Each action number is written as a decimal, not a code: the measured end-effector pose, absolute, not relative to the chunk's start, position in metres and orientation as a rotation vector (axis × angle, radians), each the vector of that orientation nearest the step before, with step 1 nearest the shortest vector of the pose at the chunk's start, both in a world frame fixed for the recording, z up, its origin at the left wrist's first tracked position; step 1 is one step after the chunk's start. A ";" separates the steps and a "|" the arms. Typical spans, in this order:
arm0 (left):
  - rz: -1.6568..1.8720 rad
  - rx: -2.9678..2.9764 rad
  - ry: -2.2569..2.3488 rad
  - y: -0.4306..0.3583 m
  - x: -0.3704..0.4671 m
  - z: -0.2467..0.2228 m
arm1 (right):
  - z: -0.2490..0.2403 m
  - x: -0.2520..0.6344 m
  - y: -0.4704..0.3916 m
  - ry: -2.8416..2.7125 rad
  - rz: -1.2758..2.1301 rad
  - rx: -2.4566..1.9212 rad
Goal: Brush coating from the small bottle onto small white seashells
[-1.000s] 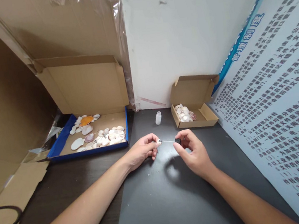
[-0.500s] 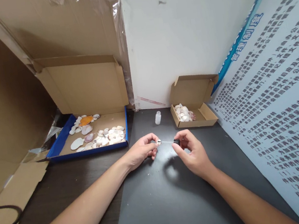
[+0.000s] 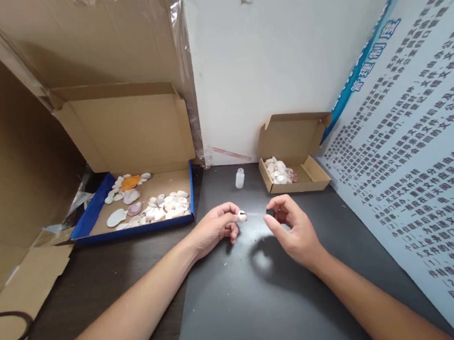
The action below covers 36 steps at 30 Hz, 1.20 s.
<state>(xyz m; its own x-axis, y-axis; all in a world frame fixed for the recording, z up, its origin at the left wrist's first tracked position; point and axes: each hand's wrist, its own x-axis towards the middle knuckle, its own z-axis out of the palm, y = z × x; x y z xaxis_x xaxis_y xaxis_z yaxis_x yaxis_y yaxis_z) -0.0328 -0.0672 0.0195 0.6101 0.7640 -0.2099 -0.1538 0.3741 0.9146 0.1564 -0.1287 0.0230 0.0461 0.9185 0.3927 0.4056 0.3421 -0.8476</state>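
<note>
Between the thumb and fingers of my left hand (image 3: 218,228) is a small pale shell (image 3: 242,216) with a dark stripe across it. My right hand (image 3: 293,231) pinches a black cap (image 3: 270,213), from which a thin, clear stem (image 3: 254,214) points left to the shell. Whether the stem's tip touches the shell I cannot tell. Behind both hands an uncapped small bottle (image 3: 240,179) stands upright, with whitish contents.
At the left, an open blue-edged cardboard box (image 3: 133,230) holds many shells (image 3: 172,205). A smaller open box (image 3: 298,186) with more shells stands back right. A printed board (image 3: 429,123) borders the right side. The dark mat (image 3: 232,317) covers the middle.
My right hand has moved slightly right with the black cap. The shell has turned a little in my left hand, showing more of its face.
</note>
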 end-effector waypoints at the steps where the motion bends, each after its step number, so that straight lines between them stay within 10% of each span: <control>1: 0.658 1.015 0.704 -0.067 -0.033 0.020 | 0.023 0.156 -0.129 -1.560 0.612 -1.247; 36: 0.663 0.992 0.706 -0.067 -0.034 0.020 | 0.025 0.158 -0.129 -1.631 0.500 -1.320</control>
